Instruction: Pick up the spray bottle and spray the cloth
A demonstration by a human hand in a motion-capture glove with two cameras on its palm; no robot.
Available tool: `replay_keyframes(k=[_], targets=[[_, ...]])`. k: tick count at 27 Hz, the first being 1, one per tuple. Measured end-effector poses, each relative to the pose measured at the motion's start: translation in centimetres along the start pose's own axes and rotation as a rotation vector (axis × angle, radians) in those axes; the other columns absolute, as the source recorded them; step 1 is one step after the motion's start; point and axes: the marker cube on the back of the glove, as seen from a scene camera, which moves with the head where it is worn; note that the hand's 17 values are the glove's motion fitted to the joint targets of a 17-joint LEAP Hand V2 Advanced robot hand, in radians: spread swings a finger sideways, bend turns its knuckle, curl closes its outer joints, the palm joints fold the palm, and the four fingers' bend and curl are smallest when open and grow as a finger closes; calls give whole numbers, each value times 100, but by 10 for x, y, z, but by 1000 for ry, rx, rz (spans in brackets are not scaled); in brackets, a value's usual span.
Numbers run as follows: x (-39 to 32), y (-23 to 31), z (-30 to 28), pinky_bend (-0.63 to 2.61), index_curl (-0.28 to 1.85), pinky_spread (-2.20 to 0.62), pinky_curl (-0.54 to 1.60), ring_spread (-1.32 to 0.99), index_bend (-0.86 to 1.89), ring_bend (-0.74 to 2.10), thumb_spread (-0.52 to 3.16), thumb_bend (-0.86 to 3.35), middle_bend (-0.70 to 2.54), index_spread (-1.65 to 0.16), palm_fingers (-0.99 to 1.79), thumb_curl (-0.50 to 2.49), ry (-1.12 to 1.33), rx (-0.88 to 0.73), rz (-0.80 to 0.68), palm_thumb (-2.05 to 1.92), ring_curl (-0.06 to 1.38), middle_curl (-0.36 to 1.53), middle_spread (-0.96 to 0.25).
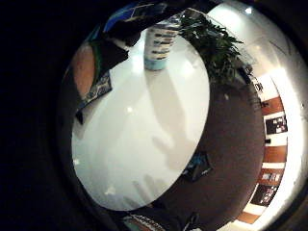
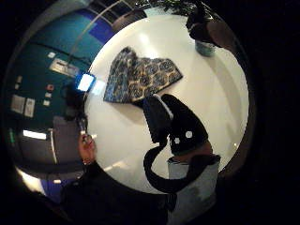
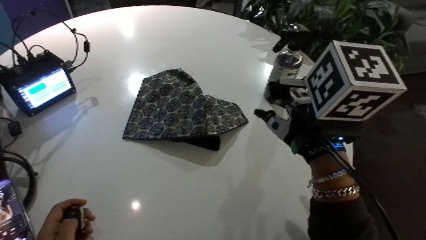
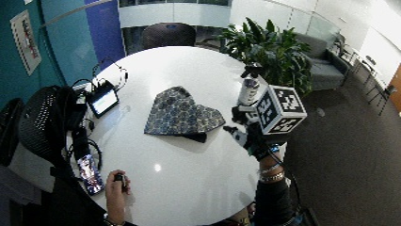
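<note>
The gloved right hand (image 3: 293,131) hangs above the white table (image 3: 200,60) near its edge, between the patterned cloth (image 3: 180,112) and the spray bottle (image 3: 287,59), touching neither. Its fingers look relaxed and part-spread, nothing in them, though the rig on its back hides much of it. The bottle stands upright just beyond the hand, close to the table's rim with the plant (image 3: 333,22) behind it, black trigger head on top, so by my reading the reach for it has yet to land. The cloth lies folded and flat mid-table, well placed as a target once the nozzle turns that way. Across the table, the person's bare hand (image 3: 66,220) clutches a small dark object beside a small screen (image 3: 41,90).
</note>
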Motion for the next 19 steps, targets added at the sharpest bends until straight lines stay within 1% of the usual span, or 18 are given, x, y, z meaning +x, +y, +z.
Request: replay_keyframes(k=[3,8,12,16,19], targets=[[12,-17,2,19,28,22,23,-6,17,34,110,14,21,-38,76,17,-6,55,74,49,24,25,-6],[25,-46,9,18,28,20,24,-8,15,39,114,15,21,-36,84,20,-91,163,213,56,28,28,-7],[36,-69,21,19,28,18,25,-8,14,40,115,16,20,-35,85,22,-138,181,326,62,30,29,-7],[46,-85,43,20,29,17,27,-8,13,41,116,15,20,-33,84,24,-188,181,402,65,31,31,-6],[52,-92,62,21,28,16,29,-8,13,39,116,14,19,-32,81,25,-322,195,434,68,32,31,-6]])
